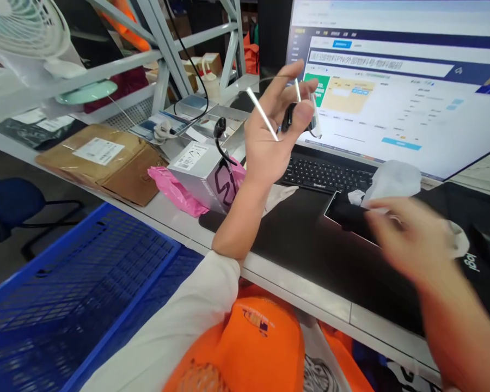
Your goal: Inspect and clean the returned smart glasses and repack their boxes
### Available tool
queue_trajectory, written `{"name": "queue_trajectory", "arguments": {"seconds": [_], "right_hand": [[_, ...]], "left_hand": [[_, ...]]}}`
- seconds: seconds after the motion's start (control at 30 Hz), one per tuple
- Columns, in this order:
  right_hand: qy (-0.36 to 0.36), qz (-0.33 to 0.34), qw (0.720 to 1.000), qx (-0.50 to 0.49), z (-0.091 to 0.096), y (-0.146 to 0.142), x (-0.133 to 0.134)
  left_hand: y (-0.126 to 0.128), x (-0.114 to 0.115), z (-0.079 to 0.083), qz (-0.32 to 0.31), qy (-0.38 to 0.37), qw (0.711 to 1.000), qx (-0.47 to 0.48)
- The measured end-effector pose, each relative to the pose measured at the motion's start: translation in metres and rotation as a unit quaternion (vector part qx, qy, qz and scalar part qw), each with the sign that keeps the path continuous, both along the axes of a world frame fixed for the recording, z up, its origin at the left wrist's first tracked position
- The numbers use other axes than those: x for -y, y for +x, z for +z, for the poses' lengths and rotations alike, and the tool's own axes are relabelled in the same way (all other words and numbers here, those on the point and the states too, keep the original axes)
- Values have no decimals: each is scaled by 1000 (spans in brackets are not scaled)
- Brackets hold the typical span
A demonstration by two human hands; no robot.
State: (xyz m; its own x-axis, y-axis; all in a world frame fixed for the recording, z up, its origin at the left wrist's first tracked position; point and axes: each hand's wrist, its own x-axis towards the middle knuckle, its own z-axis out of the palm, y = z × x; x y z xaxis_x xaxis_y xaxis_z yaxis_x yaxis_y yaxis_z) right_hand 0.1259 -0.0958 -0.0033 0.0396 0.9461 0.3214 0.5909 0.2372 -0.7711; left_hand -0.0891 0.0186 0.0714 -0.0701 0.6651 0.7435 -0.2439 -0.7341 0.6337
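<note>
My left hand (269, 125) is raised in front of the monitor, its thumb and fingers closed on a small black device (288, 117) with white strips and a thin curved band. Much of the device is hidden by the fingers, and its kind is unclear. Lower on the right, motion smears my right hand (412, 234). It hovers by a flat black box or tray (349, 212) with a light edge; whether the fingers touch it cannot be made out. Crumpled white wrapping (396, 179) lies just beyond that hand.
The monitor (392, 109) stands behind a black keyboard (326, 174). Left of my forearm are a silver product box (202, 171), pink plastic (179, 190), a brown carton (102, 158) and a fan (24, 27) by a metal frame. A blue crate (77, 283) sits below the table edge.
</note>
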Motion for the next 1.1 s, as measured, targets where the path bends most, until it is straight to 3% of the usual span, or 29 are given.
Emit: {"name": "queue_trajectory", "arguments": {"seconds": [0.07,0.13,0.2,0.27,0.4,0.47,0.53,0.57,0.63,0.7,0.77,0.83,1.1], "right_hand": [[-14,123,979,160,-8,-34,-9],[-36,190,927,322,-27,-72,-31],[-65,176,902,388,-48,-103,-58],[-84,146,905,390,-61,-120,-79],[-79,119,917,373,-53,-115,-83],[-86,106,938,317,-38,-102,-69],[-138,90,977,132,-23,-84,-52],[-177,81,981,-1,-17,-76,-43],[-249,56,934,-251,-8,-59,-29],[-297,29,875,-381,-3,-45,-17],[-321,5,840,-437,0,-34,-5],[-314,-3,827,-467,1,-27,6],[-263,4,856,-444,1,-17,40]], "left_hand": [[1,1,1,9,-31,999,-3],[0,1,3,12,-54,998,-5],[-1,0,4,8,-50,999,-13],[-4,0,6,0,-29,999,-19],[-8,-2,6,-2,-26,1000,-8],[-10,-4,5,2,-32,999,-2],[-10,-6,4,-1,-23,1000,-5],[-10,-6,4,-5,-13,1000,-7],[-10,-8,3,-15,7,1000,-7],[-10,-9,3,-21,24,999,-3],[-9,-12,2,-21,31,999,5],[-6,-15,-1,-25,29,999,14],[6,-16,-5,-52,-29,998,5]]}}
